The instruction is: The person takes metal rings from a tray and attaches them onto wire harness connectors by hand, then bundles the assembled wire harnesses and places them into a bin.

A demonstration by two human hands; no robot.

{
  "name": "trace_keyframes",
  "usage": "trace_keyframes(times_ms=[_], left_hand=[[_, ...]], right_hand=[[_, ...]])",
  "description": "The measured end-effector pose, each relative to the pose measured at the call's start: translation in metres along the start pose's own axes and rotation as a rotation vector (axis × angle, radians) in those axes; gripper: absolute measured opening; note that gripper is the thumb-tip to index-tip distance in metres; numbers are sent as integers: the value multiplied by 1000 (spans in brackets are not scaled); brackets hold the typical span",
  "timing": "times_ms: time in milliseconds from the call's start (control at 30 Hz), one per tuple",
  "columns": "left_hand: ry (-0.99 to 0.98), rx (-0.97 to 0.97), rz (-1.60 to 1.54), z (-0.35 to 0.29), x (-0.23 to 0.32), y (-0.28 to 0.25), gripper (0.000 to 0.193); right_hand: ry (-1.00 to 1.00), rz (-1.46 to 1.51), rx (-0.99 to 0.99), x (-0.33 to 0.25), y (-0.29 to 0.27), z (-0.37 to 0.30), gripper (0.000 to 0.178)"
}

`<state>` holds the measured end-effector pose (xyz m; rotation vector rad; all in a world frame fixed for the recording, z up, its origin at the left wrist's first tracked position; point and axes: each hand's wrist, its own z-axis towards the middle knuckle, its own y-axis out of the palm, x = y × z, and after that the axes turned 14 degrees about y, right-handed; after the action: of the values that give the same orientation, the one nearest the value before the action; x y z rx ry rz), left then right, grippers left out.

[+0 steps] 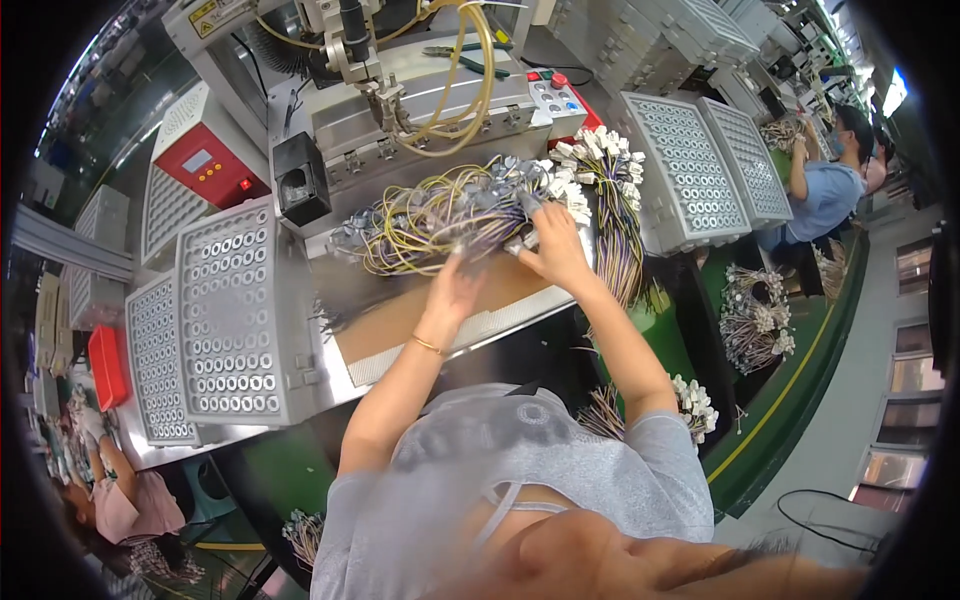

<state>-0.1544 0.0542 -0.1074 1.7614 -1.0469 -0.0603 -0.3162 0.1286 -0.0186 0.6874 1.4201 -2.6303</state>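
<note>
One yellow label [212,15]; left grip [459,272] blurred, right grip [530,228] at wire bundle [408,228]; cannot tell opening or hold.

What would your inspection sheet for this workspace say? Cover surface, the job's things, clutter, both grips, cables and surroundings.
Surface: brown work surface, pale strip along its near edge.
Job's things: tangled wire pile with connectors; a wire bundle with white connectors at its right.
Clutter: pliers lying at the machine; red bin at far left.
Left grip: at the pile's near edge, blurred; whether it holds anything cannot be told.
Right grip: at the pile's right part, fingertips among wires and connectors; closure unclear.
Cables: yellowish tubes looping at the machine.
Surroundings: grey cases with rows of round fittings on both sides; co-workers at right and lower left.
</note>
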Motion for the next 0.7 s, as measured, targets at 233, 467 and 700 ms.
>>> trace_keyframes(times_ms=[233,467,700], left_hand=[[155,-277,124,-50,56,73,24],[-46,-402,469,-116,27,4,44],[-31,-378,628,-89,39,48,24]], right_hand=[[-54,-131,-34,20,19,34,37],[68,-66,-446,-49,-67,20,44],[280,534,-382,-9,-48,0,40]])
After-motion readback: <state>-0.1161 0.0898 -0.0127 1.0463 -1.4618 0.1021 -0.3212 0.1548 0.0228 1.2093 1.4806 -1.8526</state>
